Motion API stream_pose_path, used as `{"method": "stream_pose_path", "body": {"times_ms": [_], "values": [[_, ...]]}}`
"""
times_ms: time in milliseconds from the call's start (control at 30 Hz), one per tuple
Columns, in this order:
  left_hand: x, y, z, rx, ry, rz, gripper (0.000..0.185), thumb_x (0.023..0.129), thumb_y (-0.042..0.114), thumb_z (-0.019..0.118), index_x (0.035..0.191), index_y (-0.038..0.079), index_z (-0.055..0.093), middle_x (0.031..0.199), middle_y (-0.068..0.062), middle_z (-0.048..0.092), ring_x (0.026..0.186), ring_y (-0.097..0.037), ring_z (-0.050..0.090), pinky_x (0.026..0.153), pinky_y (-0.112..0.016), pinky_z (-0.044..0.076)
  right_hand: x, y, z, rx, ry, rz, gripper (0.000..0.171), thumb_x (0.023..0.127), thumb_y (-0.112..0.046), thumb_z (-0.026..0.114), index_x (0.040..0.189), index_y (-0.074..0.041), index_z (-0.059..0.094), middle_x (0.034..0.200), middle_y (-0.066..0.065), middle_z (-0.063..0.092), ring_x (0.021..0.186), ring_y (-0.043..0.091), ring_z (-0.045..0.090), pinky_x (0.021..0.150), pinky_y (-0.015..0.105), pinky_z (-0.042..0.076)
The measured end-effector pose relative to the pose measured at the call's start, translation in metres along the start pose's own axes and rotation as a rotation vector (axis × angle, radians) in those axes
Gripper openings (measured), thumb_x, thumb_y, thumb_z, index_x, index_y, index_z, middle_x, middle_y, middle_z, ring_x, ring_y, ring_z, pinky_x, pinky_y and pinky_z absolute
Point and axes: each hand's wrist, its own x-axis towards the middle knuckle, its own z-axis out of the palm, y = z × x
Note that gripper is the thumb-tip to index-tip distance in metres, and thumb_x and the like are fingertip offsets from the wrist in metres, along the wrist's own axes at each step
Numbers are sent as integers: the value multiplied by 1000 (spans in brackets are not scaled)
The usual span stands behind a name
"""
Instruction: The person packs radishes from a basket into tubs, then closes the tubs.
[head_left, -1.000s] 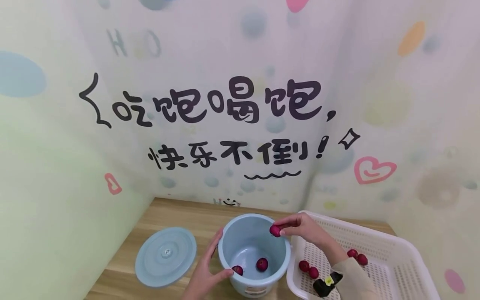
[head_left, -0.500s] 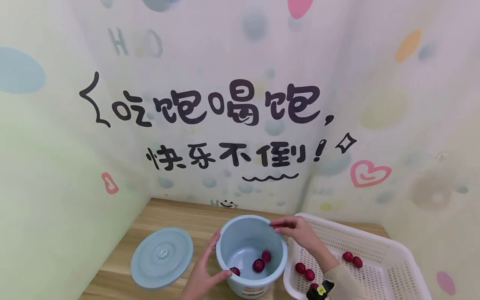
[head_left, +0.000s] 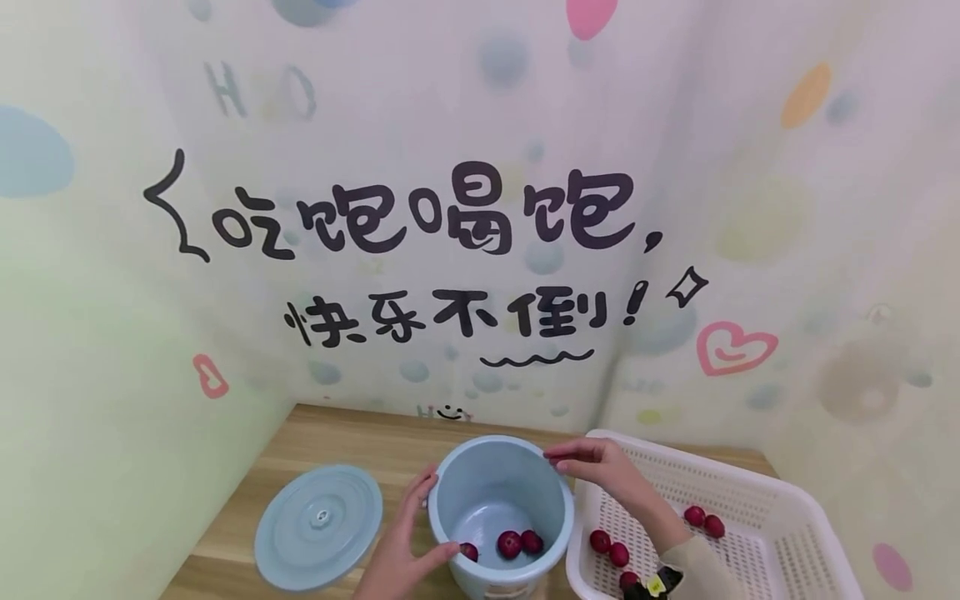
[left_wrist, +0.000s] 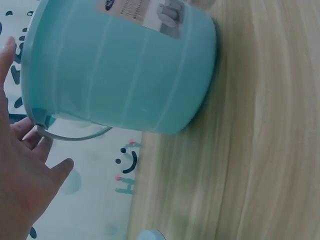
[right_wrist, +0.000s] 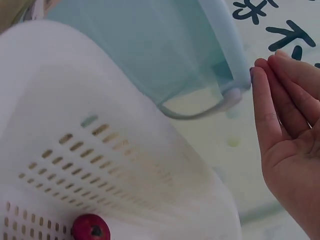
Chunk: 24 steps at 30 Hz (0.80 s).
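Observation:
A light blue plastic bucket (head_left: 442, 508) stands upright, with several small dark red round fruits (head_left: 509, 545) at its bottom. My left hand (head_left: 402, 550) holds the bucket's left side, thumb at the front rim and fingers farther back. In the left wrist view some of these fingers lie by the handle's pivot (left_wrist: 40, 129). My right hand (head_left: 603, 468) is at the right far rim. Its fingers are nearly straight, tips close together, with no fruit seen between them. In the right wrist view this hand (right_wrist: 292, 115) is beside the rim and handle.
A white perforated basket (head_left: 795, 500) stands right of the bucket, under my right forearm. Several more red fruits (head_left: 600, 541) lie in it. The round blue lid (head_left: 318, 527) lies on the wooden table (head_left: 352, 433) at left. A printed backdrop (head_left: 480, 100) closes off the back.
A red fruit pinched in my right hand one second ago has been let go and lies in the bucket, rolled against another. The left hand stays at the bucket.

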Motion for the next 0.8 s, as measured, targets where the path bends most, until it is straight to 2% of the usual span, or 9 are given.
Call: {"method": "stream_pose_path", "body": {"times_ms": [100, 233, 300, 367, 467, 567, 700, 800], "values": [[3, 3, 1, -5, 17, 19, 81, 79, 36, 84, 147, 16, 45, 163, -8, 32, 148, -39, 31, 112, -66, 37, -2, 4, -9, 11, -3, 1, 39, 94, -19, 68, 126, 4, 65, 121, 12, 73, 104, 4, 69, 92, 22, 57], [7, 3, 6, 22, 9, 28, 87, 79, 39, 83, 151, 15, 41, 163, -9, 31, 148, -40, 32, 111, -65, 39, -6, 12, -24, 18, 5, 26, 39, 95, -20, 68, 127, 1, 65, 116, -4, 74, 106, 4, 69, 93, 26, 59], [8, 2, 8, 33, 14, 49, 91, 79, 38, 83, 153, 14, 38, 164, -10, 30, 147, -42, 32, 111, -67, 37, -7, 17, -32, 11, 13, 43, 39, 95, -20, 67, 128, 0, 64, 115, -7, 74, 108, 6, 69, 93, 26, 59], [8, 0, 10, 32, 28, 61, 91, 78, 36, 84, 153, 12, 39, 164, -11, 30, 147, -43, 31, 111, -69, 36, -9, 22, -38, 9, 21, 58, 39, 95, -21, 67, 129, 0, 64, 118, -2, 74, 109, 8, 69, 93, 26, 59], [6, -2, 11, -1, 45, 47, 89, 79, 34, 84, 153, 13, 39, 164, -7, 30, 148, -41, 30, 112, -70, 33, -14, 32, -47, 6, 27, 91, 41, 95, -21, 67, 130, 0, 63, 125, 12, 70, 111, 11, 69, 94, 27, 59], [5, -2, 12, -36, 53, 7, 88, 79, 34, 84, 153, 17, 40, 164, -3, 31, 150, -36, 28, 115, -68, 31, -20, 43, -54, -7, 24, 124, 42, 96, -22, 66, 131, 0, 62, 129, 22, 66, 113, 13, 68, 94, 29, 59], [5, -1, 14, -61, 65, -21, 87, 79, 34, 83, 153, 20, 40, 164, 0, 30, 151, -33, 27, 116, -67, 29, -24, 64, -62, -25, -19, 156, 42, 96, -23, 65, 132, 0, 62, 130, 24, 65, 113, 16, 69, 95, 33, 59], [6, 0, 16, -59, 78, 5, 86, 80, 31, 83, 153, 19, 39, 164, -5, 30, 150, -36, 28, 114, -70, 30, -25, 84, -67, -9, -98, 166, 40, 97, -21, 65, 130, 2, 63, 128, 25, 66, 111, 20, 69, 95, 37, 59]]}}
